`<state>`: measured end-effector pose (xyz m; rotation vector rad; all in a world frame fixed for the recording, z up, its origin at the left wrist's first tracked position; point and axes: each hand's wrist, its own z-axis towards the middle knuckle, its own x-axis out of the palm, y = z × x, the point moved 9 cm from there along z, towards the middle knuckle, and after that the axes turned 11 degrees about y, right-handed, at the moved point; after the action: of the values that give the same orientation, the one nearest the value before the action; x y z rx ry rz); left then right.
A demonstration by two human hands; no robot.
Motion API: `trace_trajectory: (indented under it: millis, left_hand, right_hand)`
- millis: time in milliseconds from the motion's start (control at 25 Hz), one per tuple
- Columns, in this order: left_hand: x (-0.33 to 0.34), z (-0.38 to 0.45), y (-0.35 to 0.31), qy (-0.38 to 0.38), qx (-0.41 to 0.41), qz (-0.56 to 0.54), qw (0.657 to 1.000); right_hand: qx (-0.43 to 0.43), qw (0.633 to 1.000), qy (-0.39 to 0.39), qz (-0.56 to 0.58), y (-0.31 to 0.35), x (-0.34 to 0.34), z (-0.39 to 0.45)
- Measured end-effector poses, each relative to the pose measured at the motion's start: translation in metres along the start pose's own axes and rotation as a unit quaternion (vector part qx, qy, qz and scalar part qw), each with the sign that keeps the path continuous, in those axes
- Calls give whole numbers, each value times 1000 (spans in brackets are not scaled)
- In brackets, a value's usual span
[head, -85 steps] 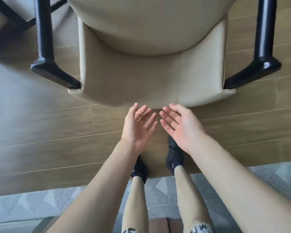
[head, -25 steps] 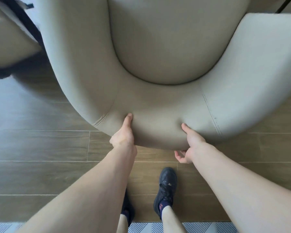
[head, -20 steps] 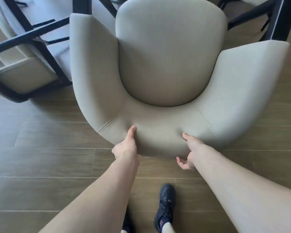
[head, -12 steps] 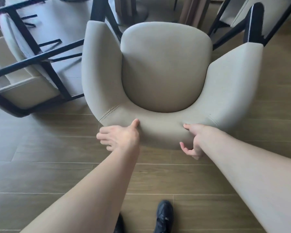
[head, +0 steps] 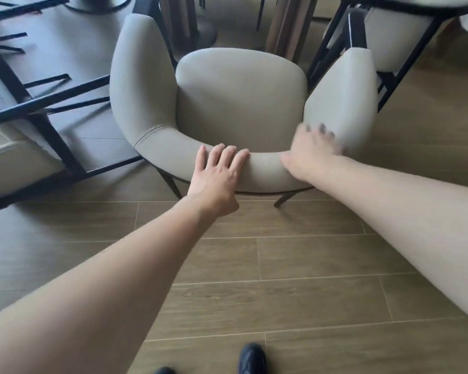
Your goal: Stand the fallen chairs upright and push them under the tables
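Chair in work: the beige chair [head: 241,103] stands upright in the upper middle of the frame, its curved backrest toward the camera, its seat facing the top edge
Left hand: the left hand [head: 216,176] lies flat on the top of the backrest, fingers straight and spread, holding nothing
Right hand: the right hand [head: 311,155] is on the backrest where it bends into the right armrest; it is blurred, the fingers look stretched out over the padding, not curled around it
Fallen chair: a second chair [head: 25,125] lies on its side at the left of the frame, its black frame bars pointing to the right and reaching almost to the left armrest of the upright chair
Chair at right: a third chair [head: 397,36] is in the upper right, its black legs just beside the right armrest of the upright chair; it is cut by the frame edge
Table base: a round dark pedestal foot [head: 203,33] and a wooden column [head: 289,22] stand at the top middle, directly beyond the seat
Narrow places: on both sides the armrests have very little room, left to the fallen frame, right to the black legs
Open room: the wooden floor [head: 281,265] in the lower half of the frame is open, only dark shoes [head: 251,359] show at the bottom edge
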<state>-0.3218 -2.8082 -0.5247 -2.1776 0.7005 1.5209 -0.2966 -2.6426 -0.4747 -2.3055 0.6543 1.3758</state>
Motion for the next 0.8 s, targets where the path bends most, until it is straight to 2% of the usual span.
trace_trajectory:
  millis: [40, 120, 160, 280, 400, 600, 800]
  left_hand:
    - [-10, 12, 2, -4, 0, -1, 1000]
    - [-28, 37, 7, -10, -2, 0, 1000]
    - [-36, 50, 10, -12, -3, 3, 1000]
    - [-57, 87, 21, -21, -10, 19, 1000]
    - [-75, 120, 27, -17, -23, 31, 999]
    - [-99, 172, 36, 20, -15, 45, 999]
    - [-107, 206, 43, 16, -11, 39, 999]
  right_hand:
    - [-85, 996, -14, 3, 19, 1, 2]
    - [-168, 984, 51, 1, 37, 21, 10]
    - [-172, 983, 65, -15, 38, 25, 17]
    - [-168, 985, 11, -44, 43, 7, 53]
    - [-165, 986, -28, 8, 52, -19, 85]
    - [-157, 987, -34, 33, 59, -50, 133]
    - [-165, 985, -25, 32, 64, -61, 163]
